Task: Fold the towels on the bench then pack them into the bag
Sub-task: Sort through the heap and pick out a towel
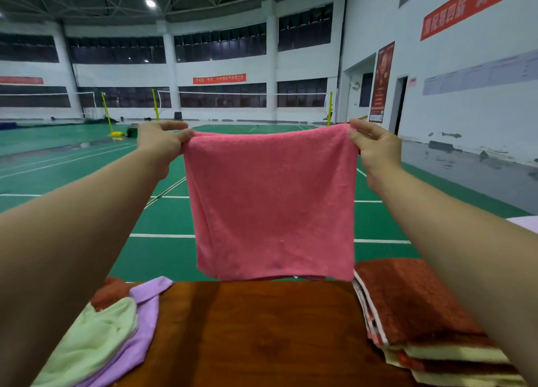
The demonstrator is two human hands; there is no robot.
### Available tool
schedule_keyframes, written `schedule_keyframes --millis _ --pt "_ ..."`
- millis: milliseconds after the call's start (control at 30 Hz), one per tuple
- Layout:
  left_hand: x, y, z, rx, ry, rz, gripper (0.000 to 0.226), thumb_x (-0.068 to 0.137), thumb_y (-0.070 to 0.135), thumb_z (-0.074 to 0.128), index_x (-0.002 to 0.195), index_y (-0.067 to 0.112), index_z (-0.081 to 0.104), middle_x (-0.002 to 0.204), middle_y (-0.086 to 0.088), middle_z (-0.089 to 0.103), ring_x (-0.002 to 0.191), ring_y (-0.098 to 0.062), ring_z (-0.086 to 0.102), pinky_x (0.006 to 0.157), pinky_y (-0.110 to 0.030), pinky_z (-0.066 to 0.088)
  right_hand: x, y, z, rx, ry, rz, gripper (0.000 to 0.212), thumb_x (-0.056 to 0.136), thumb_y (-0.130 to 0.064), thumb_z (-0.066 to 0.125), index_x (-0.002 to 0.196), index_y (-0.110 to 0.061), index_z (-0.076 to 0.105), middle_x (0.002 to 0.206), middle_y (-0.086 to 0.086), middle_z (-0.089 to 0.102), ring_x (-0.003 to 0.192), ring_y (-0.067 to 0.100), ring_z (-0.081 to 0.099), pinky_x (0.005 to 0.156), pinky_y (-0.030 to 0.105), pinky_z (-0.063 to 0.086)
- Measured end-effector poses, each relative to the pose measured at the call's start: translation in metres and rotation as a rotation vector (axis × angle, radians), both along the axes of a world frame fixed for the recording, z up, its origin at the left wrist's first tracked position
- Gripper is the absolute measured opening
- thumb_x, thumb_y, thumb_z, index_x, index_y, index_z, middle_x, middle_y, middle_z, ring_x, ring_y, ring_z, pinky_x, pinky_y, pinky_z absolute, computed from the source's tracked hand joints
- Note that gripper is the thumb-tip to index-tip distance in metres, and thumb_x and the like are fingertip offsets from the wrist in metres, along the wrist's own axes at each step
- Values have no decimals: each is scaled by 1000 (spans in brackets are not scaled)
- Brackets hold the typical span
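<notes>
A pink towel (270,203) hangs spread out in the air above the far edge of the brown wooden bench (256,337). My left hand (160,142) pinches its top left corner and my right hand (375,148) pinches its top right corner, both arms stretched forward. The towel's lower edge hangs just above the bench. No bag is in view.
On the bench's left lie loose towels: a light green one (96,343) over a purple one (145,314) and a rust one. At the right sits a folded stack of rust and cream towels (416,314). Beyond the bench is a green badminton court (163,220) with nets.
</notes>
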State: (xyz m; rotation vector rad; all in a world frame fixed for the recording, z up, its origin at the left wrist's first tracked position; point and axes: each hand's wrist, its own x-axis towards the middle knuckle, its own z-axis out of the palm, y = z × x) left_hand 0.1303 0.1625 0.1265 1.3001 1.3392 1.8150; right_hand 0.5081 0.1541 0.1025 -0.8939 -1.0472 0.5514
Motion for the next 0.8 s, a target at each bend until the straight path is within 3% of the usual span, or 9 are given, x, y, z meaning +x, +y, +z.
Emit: schedule_keyframes --millis 233,300,500,667,733,800 --pt "1 40 11 -105 12 69 65 78 8 86 135 5 57 129 -17 61 110 -31 65 100 -40 55 7 23 -10 8 49 -30 25 83 -4 80 106 -14 76 95 -7 74 90 6 70 94 22 56" --pt "4 48 11 -118 5 55 69 79 5 84 140 6 52 132 -16 57 111 -31 64 100 -41 55 10 27 -17 -5 90 -48 24 82 -4 81 103 -15 77 94 -5 75 90 7 71 94 25 57" --pt "22 39 -7 -7 46 5 34 90 0 73 122 4 65 113 -15 64 91 -20 64 89 -30 56 16 23 -46 -50 131 -61 20 81 -9 84 92 -24 77 94 -3 77 88 8 72 93 31 59" --pt "30 8 -23 70 -3 -83 21 85 3 78 105 5 72 91 -6 70 79 -11 65 71 -17 51 10 3 -65 -42 184 -89 16 82 -12 83 96 -18 78 91 -4 76 82 6 71 86 28 60" --pt "30 -9 -29 93 66 -124 20 79 5 83 96 12 74 89 -4 72 80 -13 66 73 -17 53 7 -8 -69 -27 159 -105 20 84 -11 82 103 -13 77 92 -5 75 83 4 69 86 24 59" --pt "25 -26 -38 78 261 -121 26 75 8 87 97 17 74 93 0 74 82 -10 66 78 -14 53 7 -21 -75 -24 90 -138 29 84 -12 82 112 -13 75 100 -6 73 85 1 67 88 22 57"
